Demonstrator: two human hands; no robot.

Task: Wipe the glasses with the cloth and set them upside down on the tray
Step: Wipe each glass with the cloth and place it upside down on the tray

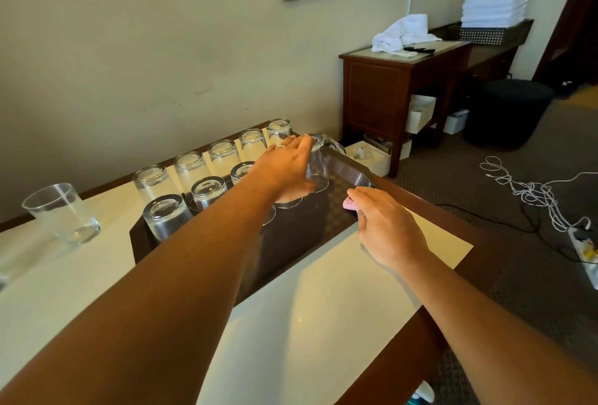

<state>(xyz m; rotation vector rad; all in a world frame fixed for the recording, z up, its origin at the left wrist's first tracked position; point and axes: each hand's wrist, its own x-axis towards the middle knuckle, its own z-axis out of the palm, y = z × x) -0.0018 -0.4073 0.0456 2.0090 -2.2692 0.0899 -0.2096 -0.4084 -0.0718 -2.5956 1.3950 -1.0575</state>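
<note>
Tabletop tray (352, 174), left hand (284, 168) gripping inverted glass (318, 165)

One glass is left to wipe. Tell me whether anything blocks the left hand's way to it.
Nothing visible does. The upright glass stands alone on the table, left of the tray. The left hand holds an inverted glass.

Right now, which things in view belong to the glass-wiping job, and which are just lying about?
Job: inverted glass in left hand; pink cloth in right hand; tray; upright glass.
Lying about: crumpled towel; folded towels; remote; white cables.
</note>
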